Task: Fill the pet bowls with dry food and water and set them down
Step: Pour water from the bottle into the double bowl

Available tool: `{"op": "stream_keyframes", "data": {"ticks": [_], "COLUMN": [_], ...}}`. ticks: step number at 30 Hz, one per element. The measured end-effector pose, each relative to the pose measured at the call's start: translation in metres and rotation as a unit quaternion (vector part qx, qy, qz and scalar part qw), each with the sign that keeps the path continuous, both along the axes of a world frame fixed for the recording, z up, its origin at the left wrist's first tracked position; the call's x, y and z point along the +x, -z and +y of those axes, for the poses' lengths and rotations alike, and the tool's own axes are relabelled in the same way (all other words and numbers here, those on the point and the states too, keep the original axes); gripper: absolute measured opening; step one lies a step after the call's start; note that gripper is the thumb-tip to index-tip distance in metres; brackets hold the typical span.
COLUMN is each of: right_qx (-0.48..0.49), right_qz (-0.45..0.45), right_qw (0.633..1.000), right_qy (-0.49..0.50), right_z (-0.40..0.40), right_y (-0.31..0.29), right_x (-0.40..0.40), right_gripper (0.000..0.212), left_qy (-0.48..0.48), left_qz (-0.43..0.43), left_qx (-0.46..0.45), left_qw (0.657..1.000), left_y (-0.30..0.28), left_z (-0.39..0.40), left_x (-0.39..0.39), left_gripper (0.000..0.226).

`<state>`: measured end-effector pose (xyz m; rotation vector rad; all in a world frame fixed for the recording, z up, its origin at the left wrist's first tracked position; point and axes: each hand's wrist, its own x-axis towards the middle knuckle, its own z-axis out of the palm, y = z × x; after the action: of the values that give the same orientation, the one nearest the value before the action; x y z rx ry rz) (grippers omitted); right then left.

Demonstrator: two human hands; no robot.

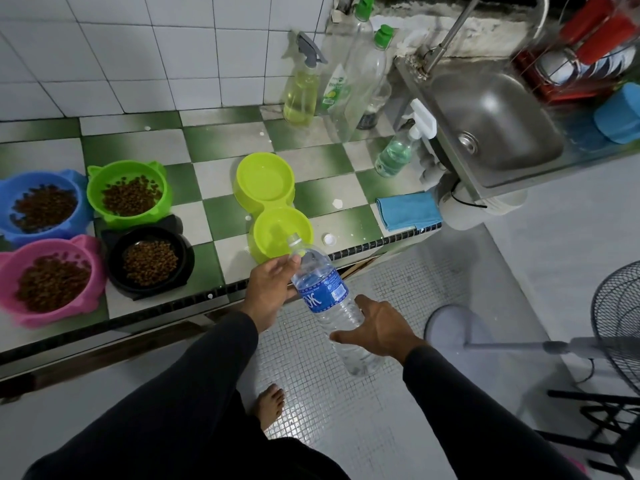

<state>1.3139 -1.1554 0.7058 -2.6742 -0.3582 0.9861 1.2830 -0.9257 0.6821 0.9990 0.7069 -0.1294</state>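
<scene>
While the left hand [273,282] grips the neck of the uncapped bottle [327,299], the right hand [377,329] curls round its lower body. The bottle tilts, mouth over the near cup of the double bowl [270,199] on the worktop [221,216].

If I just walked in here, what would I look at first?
Probably the water bottle in the middle, uncapped and tilted toward the near cup of the lime double bowl, held by the left hand near its neck and the right hand lower down. Next, four bright bowls of dry food on the left of the checkered counter: blue bowl, green bowl, pink bowl and black bowl.
</scene>
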Motion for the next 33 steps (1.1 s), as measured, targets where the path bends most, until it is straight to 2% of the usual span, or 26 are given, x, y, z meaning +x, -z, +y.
{"op": "stream_keyframes", "data": {"ticks": [7, 14, 19, 25, 33], "right_qx": [0.044, 0.054, 0.042, 0.032, 0.022], "right_qz": [0.012, 0.022, 0.013, 0.001, -0.007], "right_qw": [0.998, 0.998, 0.999, 0.999, 1.0], "right_qy": [0.034, 0.039, 0.026, 0.014, 0.004], "right_z": [0.0031, 0.0012, -0.0011, -0.0036, -0.0048], "right_y": [-0.0024, -0.0002, -0.0007, -0.0024, -0.005], "right_x": [-0.0021, -0.0038, -0.0036, -0.0029, -0.001], "right_gripper": [0.061, 0.065, 0.075, 0.068, 0.071], "left_qy": [-0.005, -0.01, -0.012, -0.011, -0.011], "left_qz": [0.004, 0.014, 0.015, 0.02, 0.027], "left_qx": [-0.006, -0.012, -0.02, -0.026, -0.019], "left_qw": [1.0, 1.0, 1.0, 0.999, 0.999], "left_y": [-0.005, -0.0036, -0.0057, -0.0063, -0.0056], "left_z": [0.001, 0.0005, -0.0002, -0.0022, -0.0029], "left_x": [-0.0008, -0.0029, -0.0033, -0.0022, -0.0011], "left_gripper": [0.033, 0.034, 0.033, 0.036, 0.035]}}
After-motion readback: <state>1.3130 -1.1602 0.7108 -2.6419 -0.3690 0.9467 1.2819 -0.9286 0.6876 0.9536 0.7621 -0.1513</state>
